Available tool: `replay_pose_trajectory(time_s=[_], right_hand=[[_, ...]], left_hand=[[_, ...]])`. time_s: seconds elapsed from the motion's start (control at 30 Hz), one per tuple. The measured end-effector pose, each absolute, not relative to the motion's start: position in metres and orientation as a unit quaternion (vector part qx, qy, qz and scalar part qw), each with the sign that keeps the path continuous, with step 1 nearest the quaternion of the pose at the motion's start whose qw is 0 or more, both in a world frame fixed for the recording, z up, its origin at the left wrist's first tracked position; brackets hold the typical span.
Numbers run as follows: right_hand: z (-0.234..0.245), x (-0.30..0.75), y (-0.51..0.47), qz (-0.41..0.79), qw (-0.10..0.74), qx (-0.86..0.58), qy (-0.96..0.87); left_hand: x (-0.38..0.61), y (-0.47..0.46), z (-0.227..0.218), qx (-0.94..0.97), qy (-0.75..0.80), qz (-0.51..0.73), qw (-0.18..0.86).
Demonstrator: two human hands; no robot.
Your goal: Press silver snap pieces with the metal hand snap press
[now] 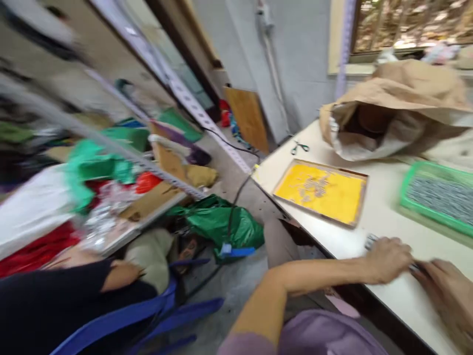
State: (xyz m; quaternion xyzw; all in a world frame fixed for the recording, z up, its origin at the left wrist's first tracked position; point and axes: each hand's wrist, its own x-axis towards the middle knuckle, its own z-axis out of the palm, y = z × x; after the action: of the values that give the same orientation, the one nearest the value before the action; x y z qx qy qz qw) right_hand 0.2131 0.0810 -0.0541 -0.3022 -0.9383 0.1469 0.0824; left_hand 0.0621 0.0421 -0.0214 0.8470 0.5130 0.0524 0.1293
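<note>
My left hand [388,260] is over the white tabletop [388,217], its fingers curled closed. Beside its fingertips lies a small cluster of grey pieces [370,241], too blurred to name. Close by on the right, my right hand [445,283] is smeared by motion, its fingers pressed together. A small dark object [414,266] shows between the two hands; its kind is not clear. Farther up the table stands a shallow yellow-bottomed tray [342,199] with small grey pieces scattered in it. A green plastic basket [406,190] full of small grey pieces stands at the right.
An open brown sack [414,93] lies at the table's back, and small dark-handled scissors [299,147] near its far corner. Left of the table, a green plastic bag [225,222] and a black cable [232,212] are on the floor. Another person [55,305] sits near blue chair parts [121,318].
</note>
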Motion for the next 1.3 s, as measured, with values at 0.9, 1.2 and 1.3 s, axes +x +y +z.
replay_pose_trajectory(time_s=[0.9,1.2,1.3], right_hand=[[-0.013,0.154,0.077,0.032,0.032,-0.053,-0.998],[0.043,0.165,0.115,0.125,0.334,-0.211,-0.910],[0.068,0.211,0.156,0.026,0.348,-0.329,-0.878]], left_hand=[[0.108,-0.019,-0.080,0.834,0.490,0.180,0.179],[0.045,-0.009,-0.046,0.804,0.548,0.204,0.108],[-0.021,0.013,-0.025,0.695,0.689,0.202,0.041]])
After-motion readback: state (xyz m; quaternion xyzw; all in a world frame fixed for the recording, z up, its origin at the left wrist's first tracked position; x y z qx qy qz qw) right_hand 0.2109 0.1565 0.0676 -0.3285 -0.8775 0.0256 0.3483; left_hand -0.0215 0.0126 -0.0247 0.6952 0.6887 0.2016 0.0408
